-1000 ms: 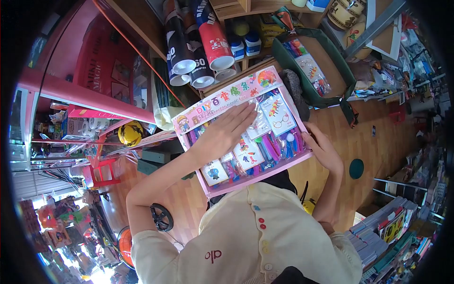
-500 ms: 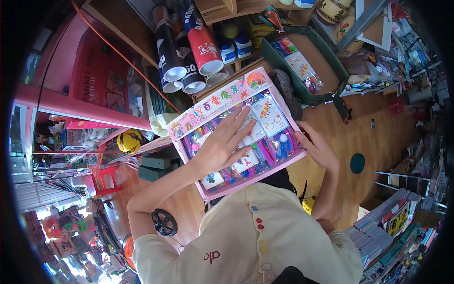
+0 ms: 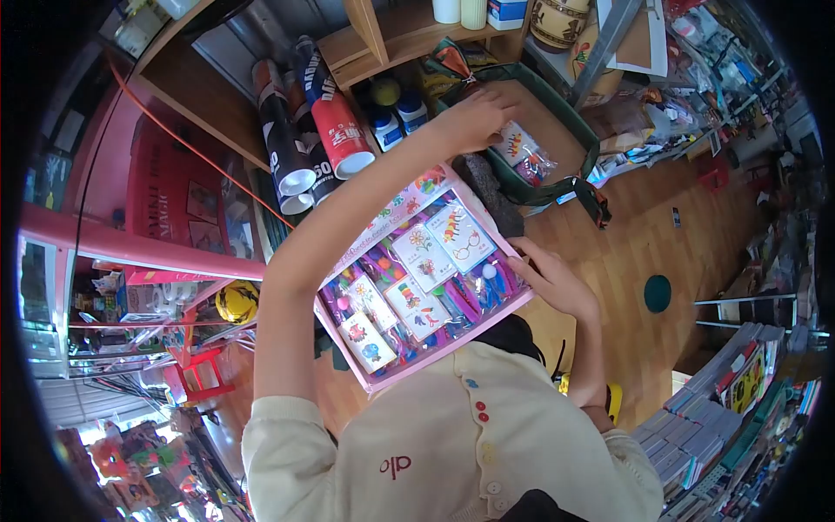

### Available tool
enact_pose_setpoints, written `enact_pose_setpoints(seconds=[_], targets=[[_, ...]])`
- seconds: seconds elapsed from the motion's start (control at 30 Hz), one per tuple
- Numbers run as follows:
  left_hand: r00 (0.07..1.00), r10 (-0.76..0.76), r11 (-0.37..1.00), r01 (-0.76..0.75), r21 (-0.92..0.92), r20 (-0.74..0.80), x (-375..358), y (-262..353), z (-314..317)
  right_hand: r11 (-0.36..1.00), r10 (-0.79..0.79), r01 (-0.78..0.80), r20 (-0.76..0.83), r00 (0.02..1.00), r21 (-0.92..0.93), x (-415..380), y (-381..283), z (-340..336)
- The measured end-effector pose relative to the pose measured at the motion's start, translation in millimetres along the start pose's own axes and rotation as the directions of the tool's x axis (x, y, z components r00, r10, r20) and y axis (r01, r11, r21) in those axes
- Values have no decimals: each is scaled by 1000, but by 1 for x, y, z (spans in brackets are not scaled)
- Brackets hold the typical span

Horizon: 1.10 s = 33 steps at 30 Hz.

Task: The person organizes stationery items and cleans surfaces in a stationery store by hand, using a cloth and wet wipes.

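Observation:
A pink-framed craft box, tilted in front of my torso, shows cards and colourful packets through its clear front. My right hand grips its right edge, fingers at the side. My left arm crosses the box's upper left part, and my left hand is over a green fabric-sided box. Its fingers are bent but apart, above the upper end of a clear packet with a printed card. The hand hides that end; whether it touches the packet is unclear.
Badminton tubes and white bottles stand beyond my left forearm. A pink cabinet frame is at left. Stacked books lie at lower right, and a red stool stands on the floor at left.
My left hand has left the front of the pink box and moved up and right to the green box. My right hand stays on the edge. The view has shifted slightly.

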<state>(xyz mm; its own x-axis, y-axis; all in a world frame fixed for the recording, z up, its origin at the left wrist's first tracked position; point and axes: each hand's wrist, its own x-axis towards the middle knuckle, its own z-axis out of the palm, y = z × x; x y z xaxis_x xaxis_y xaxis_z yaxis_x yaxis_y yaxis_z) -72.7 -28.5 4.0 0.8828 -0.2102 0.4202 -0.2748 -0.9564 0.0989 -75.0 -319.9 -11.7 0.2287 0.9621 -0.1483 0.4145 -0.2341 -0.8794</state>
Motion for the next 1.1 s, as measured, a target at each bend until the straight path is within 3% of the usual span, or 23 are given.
enact_pose_setpoints(seconds=[0.07, 0.17, 0.2, 0.3, 0.33, 0.37, 0.43, 0.5, 0.57, 0.63, 0.7, 0.77, 0.83, 0.9, 0.97, 1.07, 1.1], targets=[[943, -59, 997, 69, -20, 328, 15, -15, 8, 1000, -4, 4, 11, 1000, 7, 0, -3, 0], [926, -47, 999, 35, 38, 375, 24, -21, 4, 999, 40, -41, 24, 999, 29, -1, -6, -2], [960, -36, 999, 30, 27, 276, 21, -19, 4, 999, 37, -37, 17, 999, 22, -1, -5, -2], [983, -1, 999, 10, -51, 184, 19, -17, -5, 999, 27, -27, 15, 1000, 33, 0, -1, 0], [1000, -20, 974, 25, -226, 22, 16, -7, -16, 999, 13, -14, 15, 1000, 46, 1, 0, 0], [999, -38, 974, 41, -221, 19, 14, 3, -28, 999, 8, -9, 32, 999, 43, 2, 0, -1], [919, -320, 818, 147, -556, -229, 6, 22, -50, 999, 44, -45, 20, 999, 11, 3, 1, 0], [811, -433, 720, 48, -693, -393, -11, 39, -77, 999, 42, -43, 42, 998, 24, 4, 3, 0], [720, -593, 505, -16, -863, -360, -36, 65, -110, 999, 38, -41, 61, 997, 35, 5, 7, 1], [664, -706, 520, 250, -817, -246, -75, 93, -145, 999, -37, 37, -3, 999, 31, 5, 12, 5], [553, -815, 345, 219, -913, -175, -111, 114, -157, 999, -23, 22, 30, 999, 39, 5, 6, 5], [473, -876, 237, 245, -940, -98, -150, 134, -162, 999, -37, 37, -14, 999, 28, 5, 8, 7], [412, -905, 235, 284, -930, -103, -190, 152, -158, 999, -25, 25, 10, 1000, 29, 6, 5, 6], [298, -954, 74, 279, -958, 13, -217, 177, -155, 999, 5, -5, 5, 1000, 38, 6, 4, 6], [249, -960, -8, 440, -898, 130, -251, 196, -147, 999, 15, -15, 6, 1000, 36, 5, 3, 9], [304, -937, -12, 465, -885, 172, -280, 216, -122, 999, 4, -3, -24, 1000, 41, 4, 2, 10], [276, -930, -107, 431, -896, 244, -280, 223, -117, 999, 8, -7, -27, 1000, 39, 5, 3, 10]])
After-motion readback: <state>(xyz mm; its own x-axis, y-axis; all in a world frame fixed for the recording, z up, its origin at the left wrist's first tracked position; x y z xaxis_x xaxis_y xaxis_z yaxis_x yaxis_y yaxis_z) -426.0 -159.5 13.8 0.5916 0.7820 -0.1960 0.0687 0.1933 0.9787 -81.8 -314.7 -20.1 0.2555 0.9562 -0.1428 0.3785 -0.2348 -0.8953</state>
